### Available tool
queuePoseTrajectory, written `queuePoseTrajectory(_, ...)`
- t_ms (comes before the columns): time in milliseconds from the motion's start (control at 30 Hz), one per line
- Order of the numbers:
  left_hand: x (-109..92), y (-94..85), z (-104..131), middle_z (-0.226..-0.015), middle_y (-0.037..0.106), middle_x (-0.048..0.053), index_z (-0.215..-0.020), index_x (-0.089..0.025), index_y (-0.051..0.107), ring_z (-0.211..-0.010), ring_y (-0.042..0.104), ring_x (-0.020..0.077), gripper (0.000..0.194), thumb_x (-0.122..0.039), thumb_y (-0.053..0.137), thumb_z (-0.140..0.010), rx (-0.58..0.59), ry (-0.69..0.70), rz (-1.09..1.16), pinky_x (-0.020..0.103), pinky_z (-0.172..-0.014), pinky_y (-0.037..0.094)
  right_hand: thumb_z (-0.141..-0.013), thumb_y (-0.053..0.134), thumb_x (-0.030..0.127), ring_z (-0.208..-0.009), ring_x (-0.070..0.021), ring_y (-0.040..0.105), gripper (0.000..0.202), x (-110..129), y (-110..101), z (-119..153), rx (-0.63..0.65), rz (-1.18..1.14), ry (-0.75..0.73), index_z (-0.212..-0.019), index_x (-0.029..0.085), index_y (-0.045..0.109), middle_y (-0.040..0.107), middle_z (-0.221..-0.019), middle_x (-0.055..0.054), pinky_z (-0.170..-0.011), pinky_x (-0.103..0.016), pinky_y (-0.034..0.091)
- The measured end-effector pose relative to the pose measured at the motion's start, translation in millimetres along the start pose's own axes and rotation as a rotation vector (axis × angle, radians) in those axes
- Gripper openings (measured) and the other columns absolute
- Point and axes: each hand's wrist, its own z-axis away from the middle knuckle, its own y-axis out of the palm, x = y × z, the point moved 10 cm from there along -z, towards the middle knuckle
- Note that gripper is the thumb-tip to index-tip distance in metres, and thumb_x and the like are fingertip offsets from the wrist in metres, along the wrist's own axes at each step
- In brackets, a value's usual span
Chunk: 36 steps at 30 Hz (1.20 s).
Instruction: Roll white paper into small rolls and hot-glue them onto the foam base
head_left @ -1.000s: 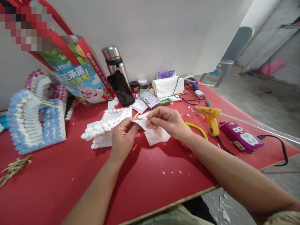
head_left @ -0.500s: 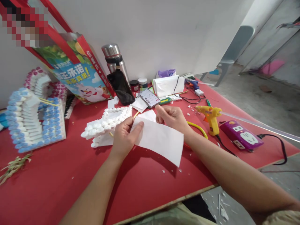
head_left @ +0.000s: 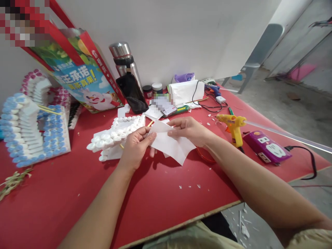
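Note:
Between my two hands is a white sheet of paper point(head_left: 172, 147), creased and bent, held above the red table. My left hand point(head_left: 138, 145) pinches its left edge between thumb and fingers. On the paper's upper right part, my right hand point(head_left: 188, 129) grips with thumb and forefinger. Just beyond my left hand lies a white model point(head_left: 111, 136) built of rounded cotton-like tips and flat white pieces. A phone point(head_left: 168, 106) with a lit screen rests behind the paper.
A yellow glue gun point(head_left: 233, 128) and a purple power strip point(head_left: 268, 147) are at the right on the red table point(head_left: 160, 200). Blue-and-white point(head_left: 33, 131) and pink models stand left, by a shopping bag point(head_left: 85, 76). A steel flask point(head_left: 124, 57) stands at the back.
My right hand has come down onto the paper and now grips it. The paper has gone from a smooth curve to a creased, bent shape. The view has shifted slightly.

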Motion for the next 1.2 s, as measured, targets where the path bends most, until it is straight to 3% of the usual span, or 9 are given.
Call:
queuePoseTrajectory(100,0,-8.1,-2,-0.072,0.069,0.0,-0.096,-0.017,0.073,-0.042,0.05,0.0063,0.02,-0.028,0.078,-0.08,-0.069,0.022,0.084,0.02,-0.041,0.036,-0.071,0.083,0.023,-0.066,-0.0163,0.07,0.044,3,-7,-2,-0.03,-0.117,-0.031,-0.114,0.02,0.077,0.079,-0.087,-0.004,-0.061,-0.029,0.057)
queuePoseTrajectory(200,-5,-9.2,-1,-0.065,0.063,-0.001,-0.095,-0.017,0.077,-0.049,0.049,0.0067,0.015,-0.021,0.075,-0.08,-0.081,0.072,0.104,0.019,-0.046,0.039,-0.07,0.077,0.017,-0.067,-0.0163,0.07,0.031,2,-12,-2,-0.081,-0.174,-0.019,-0.1,0.018,0.081,0.079,-0.083,-0.005,-0.063,-0.029,0.057)
queuePoseTrajectory(400,-11,-9.7,2,-0.056,0.056,-0.001,-0.088,-0.016,0.078,-0.049,0.049,0.0087,0.013,-0.016,0.067,-0.082,-0.087,0.105,0.093,0.021,-0.049,0.044,-0.072,0.066,0.016,-0.052,-0.0127,0.059,0.016,5,-8,1,-0.118,-0.135,-0.024,-0.08,0.018,0.08,0.072,-0.066,-0.001,-0.05,-0.025,0.049)
queuePoseTrajectory(600,2,6.5,1,-0.071,0.071,0.005,-0.113,-0.014,0.071,-0.047,0.065,0.0177,0.034,-0.035,0.061,-0.088,0.09,-0.078,0.165,0.028,-0.049,0.05,-0.075,0.061,0.019,-0.047,-0.0114,0.052,0.02,12,-3,5,-0.119,0.089,-0.087,-0.083,0.02,0.08,0.065,-0.058,0.001,-0.046,-0.024,0.039)
queuePoseTrajectory(733,13,14.5,4,-0.071,0.073,0.005,-0.101,-0.015,0.072,-0.045,0.066,0.0167,0.03,-0.041,0.071,-0.087,0.167,-0.16,0.068,0.027,-0.05,0.051,-0.075,0.059,0.019,-0.05,-0.0116,0.053,0.021,20,1,8,-0.094,0.225,-0.115,-0.081,0.019,0.08,0.066,-0.06,0.0,-0.049,-0.025,0.04)
queuePoseTrajectory(833,14,12.9,4,-0.063,0.071,0.002,-0.092,-0.016,0.073,-0.046,0.067,0.016,0.023,-0.039,0.073,-0.087,0.163,-0.145,-0.006,0.026,-0.055,0.052,-0.079,0.06,0.02,-0.059,-0.0128,0.059,0.024,27,2,10,-0.05,0.271,-0.136,-0.091,0.02,0.081,0.07,-0.07,0.0,-0.056,-0.025,0.045)
queuePoseTrajectory(967,11,7.3,3,-0.061,0.073,0.002,-0.102,-0.018,0.074,-0.047,0.069,0.0181,0.024,-0.038,0.07,-0.09,0.122,-0.106,-0.107,0.028,-0.057,0.053,-0.083,0.074,0.034,-0.074,-0.016,0.066,0.034,21,-4,9,-0.033,0.329,-0.086,-0.115,0.023,0.076,0.074,-0.084,-0.002,-0.063,-0.026,0.05)
queuePoseTrajectory(1067,11,4.5,3,-0.054,0.07,0.001,-0.107,-0.017,0.075,-0.044,0.068,0.0186,0.027,-0.038,0.07,-0.091,0.097,-0.09,-0.153,0.029,-0.058,0.054,-0.074,0.084,0.034,-0.063,-0.0143,0.063,0.036,11,-8,5,-0.041,0.405,-0.035,-0.108,0.021,0.079,0.072,-0.072,-0.001,-0.054,-0.024,0.046)
queuePoseTrajectory(1200,9,3.6,2,-0.058,0.072,0.002,-0.112,-0.017,0.075,-0.046,0.068,0.0187,0.029,-0.033,0.073,-0.088,0.094,-0.057,-0.055,0.032,-0.061,0.058,-0.072,0.083,0.024,-0.059,-0.0122,0.063,0.028,10,-10,3,-0.043,0.185,-0.025,-0.1,0.021,0.083,0.076,-0.073,-0.001,-0.055,-0.024,0.049)
